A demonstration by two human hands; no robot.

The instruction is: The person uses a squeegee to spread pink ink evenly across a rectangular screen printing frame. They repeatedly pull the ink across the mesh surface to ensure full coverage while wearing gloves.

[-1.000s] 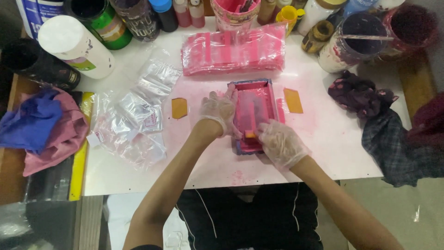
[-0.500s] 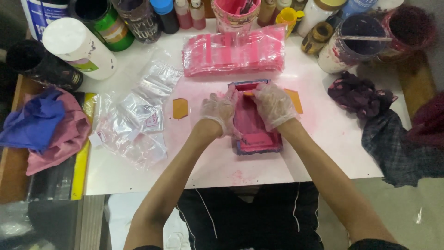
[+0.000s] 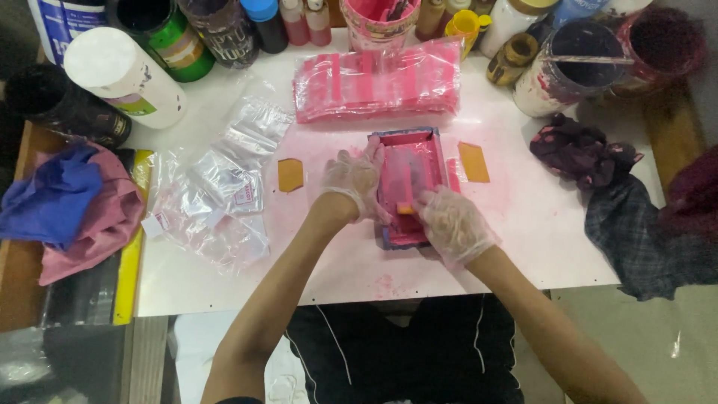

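A small rectangular frame [image 3: 410,142] smeared with pink ink lies in the middle of the white table [image 3: 523,247]. My left hand [image 3: 353,179], in a clear glove, presses on the frame's left edge. The gloved right hand [image 3: 452,224] is at the frame's near end, gripping a small orange scraper [image 3: 404,208] that rests on the pink surface. One orange card [image 3: 290,174] lies left of the frame and another orange card [image 3: 473,161] lies to its right. Behind the frame is a stack of pink-stained plastic bags [image 3: 378,88].
Clear plastic bags [image 3: 217,187] are scattered at the left. Bottles and ink jars [image 3: 217,30] line the far edge, with a large open jar [image 3: 572,63] at the right. Blue and pink cloths [image 3: 67,202] lie far left, dark rags [image 3: 598,172] at the right.
My right hand has pulled the scraper from the far end of the frame back to its near end. The left hand has stayed on the left edge.
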